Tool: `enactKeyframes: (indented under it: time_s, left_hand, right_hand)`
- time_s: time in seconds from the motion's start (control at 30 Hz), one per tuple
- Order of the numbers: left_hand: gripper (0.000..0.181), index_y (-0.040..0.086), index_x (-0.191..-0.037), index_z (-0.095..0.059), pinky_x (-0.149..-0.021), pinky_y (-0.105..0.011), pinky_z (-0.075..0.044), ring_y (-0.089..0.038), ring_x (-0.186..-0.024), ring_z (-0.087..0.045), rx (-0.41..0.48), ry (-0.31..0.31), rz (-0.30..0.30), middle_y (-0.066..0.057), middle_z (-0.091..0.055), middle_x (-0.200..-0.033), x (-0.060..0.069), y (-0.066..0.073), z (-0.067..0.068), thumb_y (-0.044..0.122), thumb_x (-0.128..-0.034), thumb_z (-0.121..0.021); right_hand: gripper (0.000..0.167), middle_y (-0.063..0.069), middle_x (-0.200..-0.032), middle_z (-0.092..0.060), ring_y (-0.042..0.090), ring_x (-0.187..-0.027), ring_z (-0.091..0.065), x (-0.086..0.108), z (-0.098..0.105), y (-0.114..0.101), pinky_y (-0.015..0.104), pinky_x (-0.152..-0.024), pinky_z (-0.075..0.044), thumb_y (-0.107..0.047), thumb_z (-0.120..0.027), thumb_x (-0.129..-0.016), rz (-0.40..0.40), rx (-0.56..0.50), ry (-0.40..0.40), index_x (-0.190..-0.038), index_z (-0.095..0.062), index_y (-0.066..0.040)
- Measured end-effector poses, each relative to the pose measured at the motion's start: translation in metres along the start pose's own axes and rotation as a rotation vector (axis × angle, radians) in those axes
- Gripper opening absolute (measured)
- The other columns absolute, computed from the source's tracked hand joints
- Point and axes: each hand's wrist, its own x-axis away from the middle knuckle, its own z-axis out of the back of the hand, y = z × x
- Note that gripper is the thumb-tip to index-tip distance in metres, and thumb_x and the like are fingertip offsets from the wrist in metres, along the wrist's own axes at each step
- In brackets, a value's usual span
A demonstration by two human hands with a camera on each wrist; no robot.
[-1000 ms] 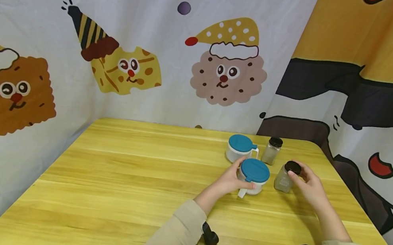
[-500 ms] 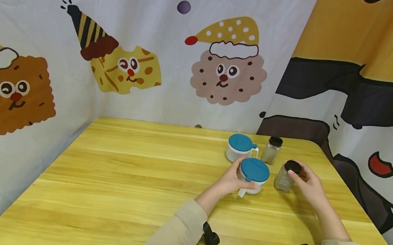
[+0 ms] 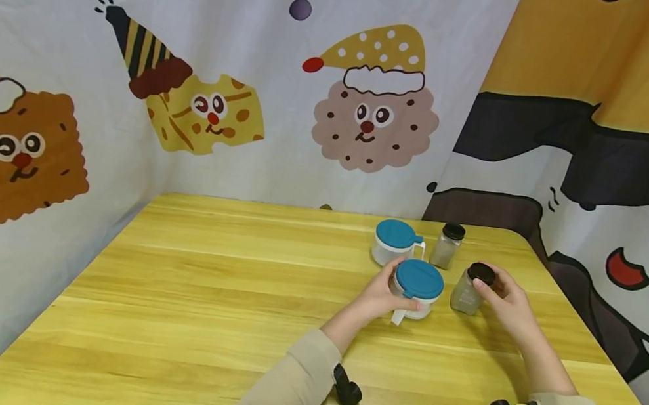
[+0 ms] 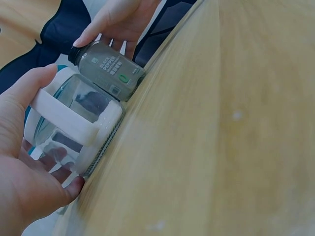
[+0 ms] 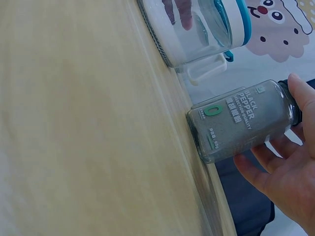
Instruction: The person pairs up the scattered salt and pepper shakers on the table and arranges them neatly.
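Note:
My left hand [image 3: 381, 295] grips a clear seasoning jar [image 3: 418, 282] with a blue lid and a white handle, thumb on the near side and fingers around the far left. White contents show through its glass in the left wrist view. To its right, my right hand [image 3: 511, 303] holds a pepper bottle [image 3: 468, 294] by its black cap, between thumb and fingers. "Black pepper" is printed on the bottle [image 5: 243, 120] in the right wrist view. Both containers stand upright on the wooden table [image 3: 217, 323], a small gap between them.
Behind the held jar is a second blue-lidded jar [image 3: 394, 244] with its handle to the right. Beside that stands another black-capped bottle [image 3: 447, 246]. A printed curtain [image 3: 215, 171] hangs behind the table's far edge.
The head view has shifted very slightly. Both hands keep their hold, and the jar and pepper bottle stay in place.

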Motion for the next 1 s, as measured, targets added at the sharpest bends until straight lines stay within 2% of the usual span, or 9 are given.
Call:
enactKeyframes:
  time_s: [0.4,0.6,1.0]
  left_hand:
    - [0.100,0.022,-0.150,-0.031,-0.105,-0.040,-0.031,-0.017,-0.131,-0.038,-0.033,-0.013,-0.012,0.004,-0.038,-0.145,0.0003,0.0027,0.0001,0.010,-0.0683,-0.087]
    - [0.099,0.028,-0.149,-0.032,-0.105,-0.042,-0.031,-0.018,-0.130,-0.039,-0.040,-0.017,0.007,0.004,-0.041,-0.143,0.0013,0.0028,-0.0005,0.012,-0.0686,-0.088]
    - [0.102,0.027,-0.150,-0.030,-0.104,-0.045,-0.031,-0.020,-0.127,-0.042,-0.016,-0.054,0.012,0.005,-0.043,-0.141,0.0040,0.0032,0.0015,0.010,-0.0681,-0.088]
  right_hand:
    - [0.058,0.028,-0.133,-0.046,-0.011,-0.102,-0.042,-0.0001,-0.0016,-0.0008,0.007,-0.078,-0.040,-0.031,-0.052,-0.099,0.001,-0.020,0.000,-0.143,-0.035,0.004]
    - [0.060,0.027,-0.133,-0.045,-0.011,-0.102,-0.043,0.0012,-0.0019,-0.0012,0.008,-0.077,-0.041,-0.033,-0.052,-0.099,-0.009,-0.019,0.001,-0.143,-0.035,0.004]
    - [0.056,0.028,-0.132,-0.047,-0.012,-0.099,-0.044,0.0000,-0.0013,0.0010,0.008,-0.076,-0.042,-0.025,-0.052,-0.100,0.000,-0.025,0.002,-0.143,-0.034,0.006]
